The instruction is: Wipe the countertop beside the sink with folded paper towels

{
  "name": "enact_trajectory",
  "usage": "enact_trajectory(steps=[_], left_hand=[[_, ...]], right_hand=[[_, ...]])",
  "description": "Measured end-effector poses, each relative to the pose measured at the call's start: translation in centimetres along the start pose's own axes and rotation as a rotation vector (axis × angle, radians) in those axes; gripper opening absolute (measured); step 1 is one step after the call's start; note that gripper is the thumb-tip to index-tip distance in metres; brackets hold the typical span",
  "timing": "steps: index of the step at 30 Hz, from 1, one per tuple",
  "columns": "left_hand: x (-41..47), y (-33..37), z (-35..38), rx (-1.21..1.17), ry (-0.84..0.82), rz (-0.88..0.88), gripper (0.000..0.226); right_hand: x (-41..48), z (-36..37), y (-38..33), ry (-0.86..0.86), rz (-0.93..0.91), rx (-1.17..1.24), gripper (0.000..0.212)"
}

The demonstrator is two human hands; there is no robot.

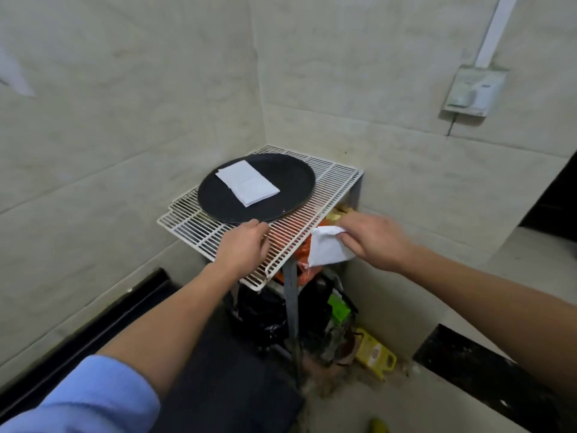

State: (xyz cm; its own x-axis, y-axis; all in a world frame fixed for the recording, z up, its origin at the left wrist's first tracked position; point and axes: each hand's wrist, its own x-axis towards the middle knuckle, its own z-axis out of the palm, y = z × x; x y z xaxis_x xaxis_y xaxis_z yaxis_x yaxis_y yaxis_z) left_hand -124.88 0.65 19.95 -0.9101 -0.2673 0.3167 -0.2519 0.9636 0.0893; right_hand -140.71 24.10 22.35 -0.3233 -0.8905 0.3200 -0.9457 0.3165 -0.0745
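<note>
The right hand (374, 242) pinches a folded paper towel (327, 246) by its upper corner, fingers curled on it, so that most of the sheet hangs loose below and to the left of the knuckles, off the near corner of the wire rack (331, 182). Held only by a corner, the fold could fall open or snag on the rack's wires, and a dropped sheet would land among the bags (299, 267) under the hand and be too dirty to use. The left hand (242, 242) lies palm down on the rack with its fingers bent at the near rim of the black tray (290, 182); I cannot tell whether it grips the rim or only touches it. A pull from there could slide the tray toward the wrist and tip it off the rack, taking with it the second towel (248, 182) that lies beyond the left fingertips. No sink or tabletop is plainly in view, so the wiping is probably not yet begun and the towel must be carried some way, another chance to lose the fold. Counted: two hands, two folded towels, one in the hand and one on the tray, one round tray, one rack, and one wall socket (471, 92) high above the right hand.
</note>
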Motion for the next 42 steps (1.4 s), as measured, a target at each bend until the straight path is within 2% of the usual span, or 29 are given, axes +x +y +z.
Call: enact_trajectory(steps=[4,10,17,28,36,42], left_hand=[[4.4,-0.9,1.1,0.021,0.011,-0.177,0.019],[8.1,-1.8,1.6,0.048,0.004,-0.461,0.022],[9.4,-4.4,1.7,0.091,-0.031,-0.617,0.026],[15.3,-12.6,5.2,0.001,-0.033,-0.619,0.031],[16.2,-15.7,7.3,-0.080,0.005,-0.559,0.030],[16.2,-16.9,8.5,-0.036,0.051,-0.423,0.041]], right_hand=[[6.9,-0.2,3.9,0.003,-0.103,0.056,0.027],[17.5,-0.4,7.7,0.072,-0.280,0.107,0.021],[28.7,2.9,7.5,0.029,-0.282,0.149,0.021],[40.2,9.4,4.4,-0.108,-0.422,0.072,0.021],[47.1,14.9,3.7,-0.265,-0.321,0.022,0.027],[48.7,18.8,3.6,-0.340,-0.309,0.035,0.027]])
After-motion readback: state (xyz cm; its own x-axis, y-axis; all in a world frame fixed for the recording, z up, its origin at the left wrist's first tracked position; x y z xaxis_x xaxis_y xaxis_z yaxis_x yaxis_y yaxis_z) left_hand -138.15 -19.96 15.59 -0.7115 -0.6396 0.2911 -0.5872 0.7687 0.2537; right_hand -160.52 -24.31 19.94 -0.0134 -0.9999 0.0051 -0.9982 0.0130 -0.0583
